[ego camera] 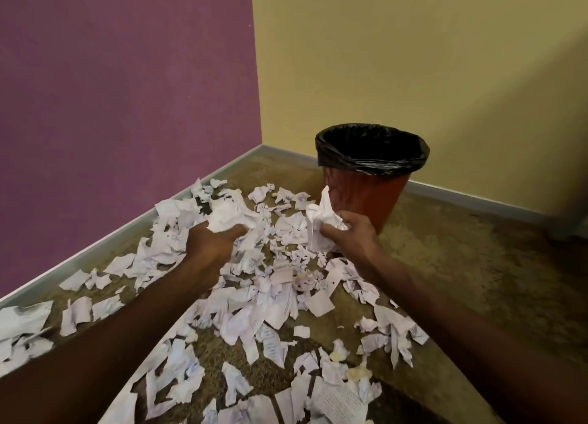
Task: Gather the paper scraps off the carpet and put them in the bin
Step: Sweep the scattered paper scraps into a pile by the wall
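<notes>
In the room corner, both hands full of paper, most of the mess still down.

Left hand (212, 239) is curled tight round a crumpled wad of paper (227, 215), raised over the pile near the purple wall (127, 89). Right hand (348, 231) pinches and grips a second bunch of scraps (321, 223), just in front of the bin (366, 197) but below its rim. The bin stands upright in the corner with a black liner (372, 150); can't see what's inside it. Loose scraps (270, 306) cover much of the carpet (461, 280), from the skirting board (105, 248) to the bottom edge of the view. Judgement: early stage, two handfuls gathered and not yet dropped in, many more to go.
</notes>
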The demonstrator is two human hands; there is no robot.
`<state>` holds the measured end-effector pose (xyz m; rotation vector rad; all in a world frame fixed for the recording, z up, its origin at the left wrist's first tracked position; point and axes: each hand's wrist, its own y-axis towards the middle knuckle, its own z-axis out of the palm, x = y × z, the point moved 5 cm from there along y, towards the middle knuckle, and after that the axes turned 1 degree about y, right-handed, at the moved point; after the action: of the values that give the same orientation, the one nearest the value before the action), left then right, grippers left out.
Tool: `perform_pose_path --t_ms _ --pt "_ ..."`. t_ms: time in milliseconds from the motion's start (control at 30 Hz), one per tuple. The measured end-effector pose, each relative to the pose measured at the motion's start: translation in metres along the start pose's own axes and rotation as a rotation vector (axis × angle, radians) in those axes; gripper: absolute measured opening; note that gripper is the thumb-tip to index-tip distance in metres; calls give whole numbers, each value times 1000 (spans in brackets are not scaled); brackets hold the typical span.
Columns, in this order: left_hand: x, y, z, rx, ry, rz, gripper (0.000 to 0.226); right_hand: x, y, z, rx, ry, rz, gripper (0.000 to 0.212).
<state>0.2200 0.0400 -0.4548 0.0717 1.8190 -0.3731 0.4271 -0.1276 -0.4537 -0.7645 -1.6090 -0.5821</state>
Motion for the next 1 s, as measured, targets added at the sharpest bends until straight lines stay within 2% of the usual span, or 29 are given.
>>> perform_pose_path --t_ms 133,167,200,267,300,333,467,567,600,667,800,900,1000 --pt "-41 19 40 72 -178 52 110 29 23 -13 -30 47 -60 30" --pt "-46 30 52 80 -199 73 110 34 30 -16 -41 68 -75 26" --pt "-56 33 63 103 -221 90 102 40 38 -19 -54 83 -87 20" --pt "-84 24 83 137 -235 116 64 50 54 -24 -80 105 -97 8" --pt "-95 24 93 133 -229 133 46 54 63 -27 -93 112 -104 7" --pt "-104 27 103 126 -218 150 38 58 72 -30 -108 112 -119 8" --pt "-131 47 146 166 -207 174 48 73 113 -46 -192 81 -205 10" --pt "-148 62 174 183 -235 181 48 81 138 -62 -239 69 -215 16" --pt "-153 68 183 192 -247 186 47 83 146 -68 -246 83 -205 17" --pt "-164 72 199 208 -252 195 26 85 158 -79 -268 96 -181 20" --pt "-185 80 236 269 -226 171 24 86 181 -101 -339 124 -139 17" --pt "-199 72 267 466 -190 75 13 82 200 -115 -390 144 -64 20" --pt "-208 54 284 676 -112 39 24 73 222 -124 -406 230 32 30"
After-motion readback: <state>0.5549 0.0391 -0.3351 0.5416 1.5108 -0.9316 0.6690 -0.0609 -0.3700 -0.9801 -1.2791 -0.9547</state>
